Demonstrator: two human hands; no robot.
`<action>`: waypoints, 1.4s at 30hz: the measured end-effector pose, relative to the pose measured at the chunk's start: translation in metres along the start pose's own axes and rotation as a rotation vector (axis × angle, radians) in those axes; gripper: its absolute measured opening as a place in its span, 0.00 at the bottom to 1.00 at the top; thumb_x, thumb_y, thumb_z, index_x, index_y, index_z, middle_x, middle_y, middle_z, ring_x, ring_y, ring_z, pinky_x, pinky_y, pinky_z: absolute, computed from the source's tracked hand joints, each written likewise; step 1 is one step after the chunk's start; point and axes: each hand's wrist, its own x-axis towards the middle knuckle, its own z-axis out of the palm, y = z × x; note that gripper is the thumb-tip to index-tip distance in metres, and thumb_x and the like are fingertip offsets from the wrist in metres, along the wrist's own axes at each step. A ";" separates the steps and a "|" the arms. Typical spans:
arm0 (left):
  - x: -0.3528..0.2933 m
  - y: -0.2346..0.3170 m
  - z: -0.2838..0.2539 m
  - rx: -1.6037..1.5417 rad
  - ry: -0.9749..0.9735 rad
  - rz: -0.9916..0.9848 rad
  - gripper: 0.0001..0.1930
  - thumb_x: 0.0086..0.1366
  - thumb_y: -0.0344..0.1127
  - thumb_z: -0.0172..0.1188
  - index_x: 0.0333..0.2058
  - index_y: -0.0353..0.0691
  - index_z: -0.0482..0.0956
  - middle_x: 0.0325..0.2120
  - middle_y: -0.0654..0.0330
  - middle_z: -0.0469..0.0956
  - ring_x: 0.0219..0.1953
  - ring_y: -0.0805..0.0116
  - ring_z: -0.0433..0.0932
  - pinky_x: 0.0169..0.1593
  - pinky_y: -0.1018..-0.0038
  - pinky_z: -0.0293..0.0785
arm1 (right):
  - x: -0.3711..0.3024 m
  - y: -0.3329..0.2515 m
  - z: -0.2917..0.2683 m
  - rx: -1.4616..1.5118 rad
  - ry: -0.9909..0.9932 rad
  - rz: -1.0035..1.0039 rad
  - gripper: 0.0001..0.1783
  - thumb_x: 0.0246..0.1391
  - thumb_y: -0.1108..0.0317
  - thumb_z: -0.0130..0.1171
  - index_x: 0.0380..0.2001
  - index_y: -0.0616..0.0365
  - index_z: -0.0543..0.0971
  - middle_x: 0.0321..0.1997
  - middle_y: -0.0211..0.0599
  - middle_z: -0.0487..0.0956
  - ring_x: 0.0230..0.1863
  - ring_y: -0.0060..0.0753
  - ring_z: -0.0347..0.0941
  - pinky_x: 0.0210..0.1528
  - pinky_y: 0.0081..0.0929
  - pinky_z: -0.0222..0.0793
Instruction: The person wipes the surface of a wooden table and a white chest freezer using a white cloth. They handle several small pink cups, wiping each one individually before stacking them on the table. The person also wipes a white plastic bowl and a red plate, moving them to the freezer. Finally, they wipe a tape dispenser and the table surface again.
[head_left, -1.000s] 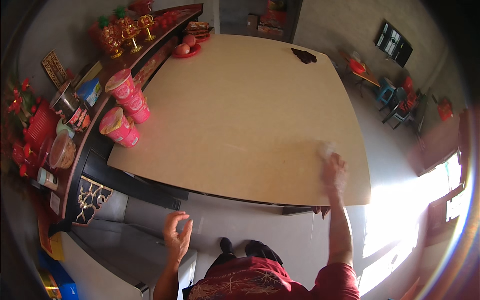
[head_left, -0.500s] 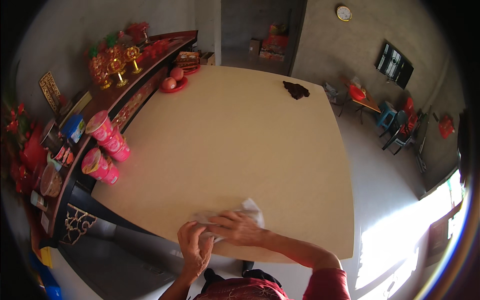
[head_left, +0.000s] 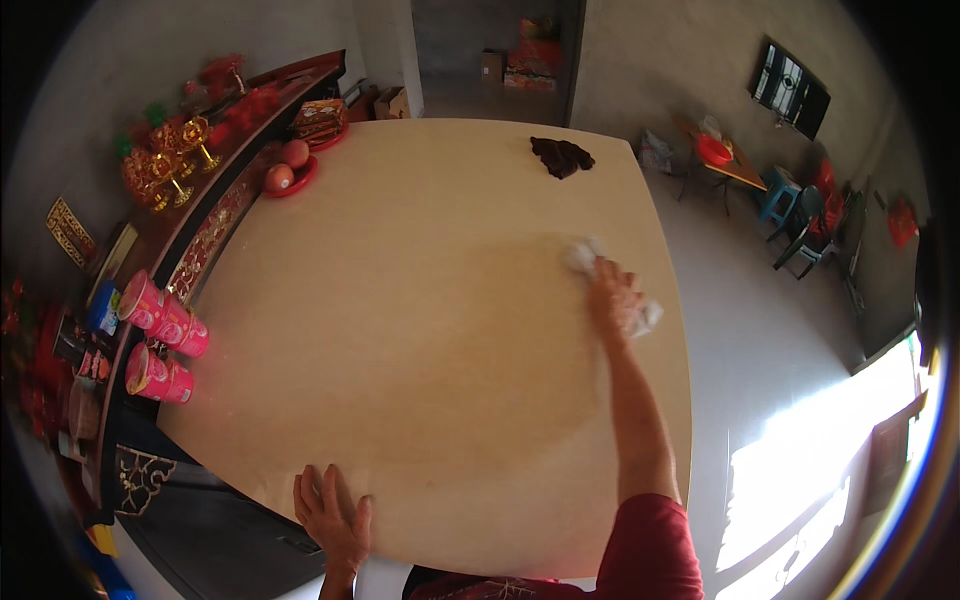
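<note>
My right hand (head_left: 613, 297) reaches out to the right side of a large tan tabletop (head_left: 430, 290) and presses on a crumpled white cloth (head_left: 648, 318). Parts of the cloth stick out on both sides of the fingers, and the hand is slightly blurred. At the near left edge, my left hand (head_left: 335, 520) rests on the tabletop with its fingers spread and nothing in it. A dark brown cloth (head_left: 561, 157) lies crumpled near the far right corner of the table.
Pink lidded cups (head_left: 160, 385) stand stacked along the left side. Behind them runs a dark altar shelf (head_left: 225, 165) with gold stands (head_left: 170, 170). Round fruits (head_left: 279, 178) sit on a red plate (head_left: 305, 180). Beyond the right edge are a small table (head_left: 735, 168) and chairs (head_left: 803, 230).
My right hand has swept the white cloth from the near edge out to the far right. My left hand has come off the cloth and now lies on the table, further left.
</note>
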 end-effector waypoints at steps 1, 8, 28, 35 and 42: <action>0.001 0.001 0.000 -0.002 0.007 0.001 0.31 0.59 0.53 0.55 0.57 0.41 0.67 0.59 0.41 0.59 0.61 0.37 0.55 0.61 0.48 0.51 | 0.001 0.035 -0.002 -0.021 -0.017 0.107 0.19 0.54 0.60 0.54 0.50 0.41 0.73 0.50 0.23 0.72 0.51 0.40 0.68 0.45 0.52 0.68; 0.005 0.005 0.006 -0.016 0.023 -0.051 0.30 0.55 0.47 0.58 0.55 0.41 0.69 0.59 0.43 0.60 0.61 0.40 0.55 0.60 0.49 0.52 | -0.039 0.113 -0.035 0.182 0.144 0.127 0.18 0.54 0.62 0.55 0.47 0.56 0.72 0.46 0.47 0.72 0.45 0.48 0.69 0.42 0.44 0.69; 0.002 0.000 0.004 -0.104 0.081 0.045 0.28 0.55 0.40 0.61 0.54 0.38 0.70 0.58 0.43 0.61 0.59 0.43 0.60 0.60 0.53 0.56 | -0.055 0.122 -0.052 0.177 -0.276 -0.125 0.28 0.56 0.50 0.52 0.60 0.38 0.68 0.64 0.19 0.66 0.64 0.36 0.59 0.56 0.50 0.60; -0.002 -0.010 0.009 -0.173 0.115 0.060 0.29 0.55 0.41 0.64 0.55 0.43 0.69 0.59 0.47 0.60 0.61 0.45 0.57 0.61 0.53 0.54 | -0.168 0.152 -0.113 0.174 -0.318 -0.113 0.28 0.57 0.54 0.53 0.62 0.40 0.66 0.67 0.25 0.63 0.68 0.40 0.54 0.59 0.46 0.59; -0.092 -0.025 -0.015 -0.410 0.198 0.011 0.25 0.56 0.37 0.65 0.53 0.41 0.70 0.59 0.48 0.57 0.62 0.49 0.54 0.62 0.57 0.53 | -0.282 0.134 -0.194 0.085 -0.366 -0.133 0.29 0.56 0.58 0.55 0.60 0.50 0.67 0.66 0.29 0.65 0.67 0.42 0.56 0.60 0.45 0.56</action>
